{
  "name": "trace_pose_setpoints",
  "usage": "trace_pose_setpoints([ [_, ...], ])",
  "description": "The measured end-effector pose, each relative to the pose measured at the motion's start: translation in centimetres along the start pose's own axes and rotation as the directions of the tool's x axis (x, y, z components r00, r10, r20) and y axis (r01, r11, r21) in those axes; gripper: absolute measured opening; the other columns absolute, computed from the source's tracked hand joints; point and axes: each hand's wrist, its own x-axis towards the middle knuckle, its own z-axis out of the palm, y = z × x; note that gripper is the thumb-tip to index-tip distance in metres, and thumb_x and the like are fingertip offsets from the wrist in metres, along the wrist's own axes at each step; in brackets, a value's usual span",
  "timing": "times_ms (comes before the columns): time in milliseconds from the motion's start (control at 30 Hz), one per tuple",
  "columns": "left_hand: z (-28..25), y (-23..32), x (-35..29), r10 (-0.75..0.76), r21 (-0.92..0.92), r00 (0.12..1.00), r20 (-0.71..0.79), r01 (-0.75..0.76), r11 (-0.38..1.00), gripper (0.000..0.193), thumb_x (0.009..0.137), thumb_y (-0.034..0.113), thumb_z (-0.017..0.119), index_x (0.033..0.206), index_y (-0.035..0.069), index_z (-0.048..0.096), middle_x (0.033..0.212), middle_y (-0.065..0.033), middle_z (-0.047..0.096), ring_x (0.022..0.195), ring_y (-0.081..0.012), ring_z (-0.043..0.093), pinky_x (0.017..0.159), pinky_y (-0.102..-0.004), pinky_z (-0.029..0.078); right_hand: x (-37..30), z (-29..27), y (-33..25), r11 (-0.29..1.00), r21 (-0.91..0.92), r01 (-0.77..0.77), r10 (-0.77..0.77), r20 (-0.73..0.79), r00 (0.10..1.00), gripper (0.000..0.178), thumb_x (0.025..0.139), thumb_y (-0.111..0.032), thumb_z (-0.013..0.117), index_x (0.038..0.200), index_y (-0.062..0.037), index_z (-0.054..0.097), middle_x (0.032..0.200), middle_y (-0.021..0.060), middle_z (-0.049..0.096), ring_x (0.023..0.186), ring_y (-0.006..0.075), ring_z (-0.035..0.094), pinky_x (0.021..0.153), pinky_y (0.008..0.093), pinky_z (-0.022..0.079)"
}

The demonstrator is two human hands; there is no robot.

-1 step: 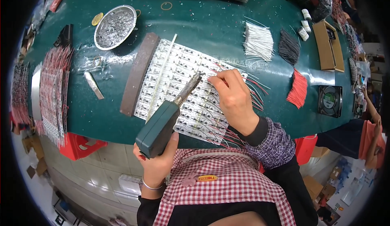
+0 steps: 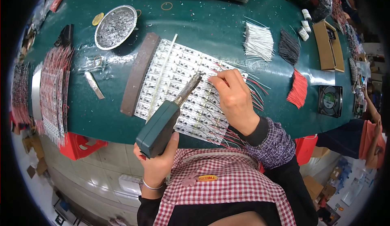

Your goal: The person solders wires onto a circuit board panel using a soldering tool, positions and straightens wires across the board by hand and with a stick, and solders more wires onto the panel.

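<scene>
My left hand (image 2: 159, 161) is closed around the handle of a dark green soldering gun (image 2: 159, 128). Its metal tip points up and right, over a white sheet of small circuit boards (image 2: 165, 92). My right hand (image 2: 234, 98) hovers above the sheet's right part, thumb and forefinger pinched close beside the tip; what they hold, if anything, is too small to make out. Thin red and dark wires (image 2: 256, 88) stick out past the sheet's right edge, partly behind that hand. A brown bar (image 2: 140, 74) lies along the left edge, and a pale thin rod (image 2: 163, 71) crosses the boards.
At the upper left stands a round metal bowl (image 2: 134, 19) of silvery scraps. Bundles of white wires (image 2: 258, 42), black wires (image 2: 289, 48) and red wires (image 2: 297, 88) lie at right, near a small fan (image 2: 329, 101) and a cardboard box (image 2: 328, 47). Wired board stacks (image 2: 56, 92) sit far left.
</scene>
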Motion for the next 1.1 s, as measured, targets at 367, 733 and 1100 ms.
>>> trace_pose_setpoints([
  [367, -0.4, 0.4, -0.2, -0.077, -0.114, 0.997, -0.011, 0.075, 0.991, 0.027, 0.075, -0.007, 0.072, 0.101, -0.006, 0.066, 0.083, -0.0072, 0.067, 0.053, -0.0061, 0.053, 0.046, -0.0205, 0.038, -0.4, -0.4, -0.7, 0.993, 0.119, 0.010, 0.002, -0.095, 0.995, 0.032, 0.066, 0.012, 0.059, 0.095, 0.0022, 0.065, 0.086, 0.0103, 0.057, 0.078, 0.0260, 0.055, 0.066, 0.0353, 0.047],
  [733, -0.7, -0.3, -0.3, 0.000, -0.080, 0.998, 0.066, 0.006, 0.997, 0.027, 0.074, -0.005, 0.075, 0.101, -0.004, 0.067, 0.089, -0.0065, 0.070, 0.070, -0.0101, 0.063, 0.060, -0.0222, 0.048, -0.9, 0.3, -0.8, 0.995, 0.101, -0.002, 0.006, -0.038, 0.999, 0.030, 0.067, 0.012, 0.059, 0.096, 0.0026, 0.064, 0.088, 0.0112, 0.056, 0.080, 0.0259, 0.055, 0.065, 0.0348, 0.049],
  [1100, -0.2, -0.1, -0.4, 0.018, 0.045, 1.000, 0.005, -0.018, 0.999, 0.018, 0.072, 0.001, 0.078, 0.086, -0.002, 0.066, 0.082, -0.0057, 0.067, 0.068, -0.0148, 0.064, 0.062, -0.0282, 0.049, -0.9, 0.3, -0.8, 0.998, 0.064, 0.004, -0.003, -0.020, 1.000, 0.030, 0.068, 0.009, 0.060, 0.096, 0.0029, 0.064, 0.090, 0.0115, 0.055, 0.080, 0.0263, 0.055, 0.066, 0.0346, 0.049],
])
